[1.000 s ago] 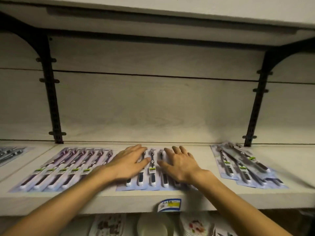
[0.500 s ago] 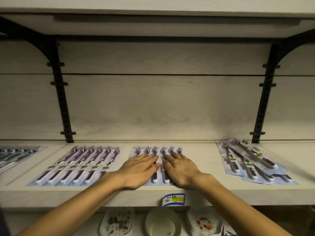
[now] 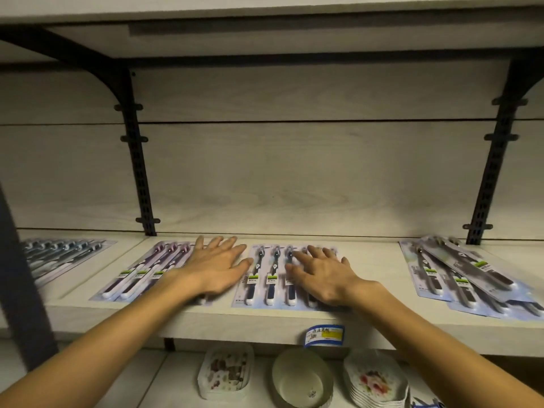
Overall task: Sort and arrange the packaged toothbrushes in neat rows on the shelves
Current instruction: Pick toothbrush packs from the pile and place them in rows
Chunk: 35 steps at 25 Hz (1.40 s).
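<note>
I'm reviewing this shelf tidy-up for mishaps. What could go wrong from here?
1. The blue-handled packs under the right hand reach close to the shelf's front edge; a push toward the person might tip them onto the dishes below.
2. The left hand lies flat on the purple packs; sliding may skew that row.
3. The right-side pile is loosely stacked and askew, so it may slide when handled.

Bare board lies on the shelf (image 3: pixel 371 266) between the blue toothbrush row (image 3: pixel 270 275) and the untidy pile of packs (image 3: pixel 459 275) at the right, wide enough for a hand to pass. The strip along the back wall is open too. The pink toothbrush row (image 3: pixel 147 269) sits just beside the blue one, and two black brackets (image 3: pixel 138 160) stand at the back
</note>
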Tool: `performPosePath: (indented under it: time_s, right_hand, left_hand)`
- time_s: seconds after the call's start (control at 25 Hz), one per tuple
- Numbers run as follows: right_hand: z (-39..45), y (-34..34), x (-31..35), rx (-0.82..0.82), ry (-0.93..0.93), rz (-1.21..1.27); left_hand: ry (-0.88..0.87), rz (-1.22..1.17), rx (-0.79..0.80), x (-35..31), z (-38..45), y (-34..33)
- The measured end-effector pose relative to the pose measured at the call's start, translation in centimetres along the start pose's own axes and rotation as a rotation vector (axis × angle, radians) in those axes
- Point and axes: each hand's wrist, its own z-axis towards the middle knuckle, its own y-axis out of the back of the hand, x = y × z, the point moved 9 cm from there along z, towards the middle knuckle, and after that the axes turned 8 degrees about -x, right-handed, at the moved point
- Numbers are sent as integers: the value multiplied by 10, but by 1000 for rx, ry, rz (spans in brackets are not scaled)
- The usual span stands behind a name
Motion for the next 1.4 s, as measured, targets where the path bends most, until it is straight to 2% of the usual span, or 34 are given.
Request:
performPosePath:
  time_s: [0.12,0.24,0.92,1.4]
  right_hand:
    - [13,-1,20,65,9,-39]
    - [27,-10,31,120,-28,-47]
    - [45,-43,74,62,-75,-32]
    - [43,-38,74,46,-97,58]
  left_hand:
    - [143,-21,99,47,-3,-6]
    - [187,-100,182,68,-14,-19]
    - [149,-125,139,110,-14,-33]
    - [170,-184,107,138,-16,-30]
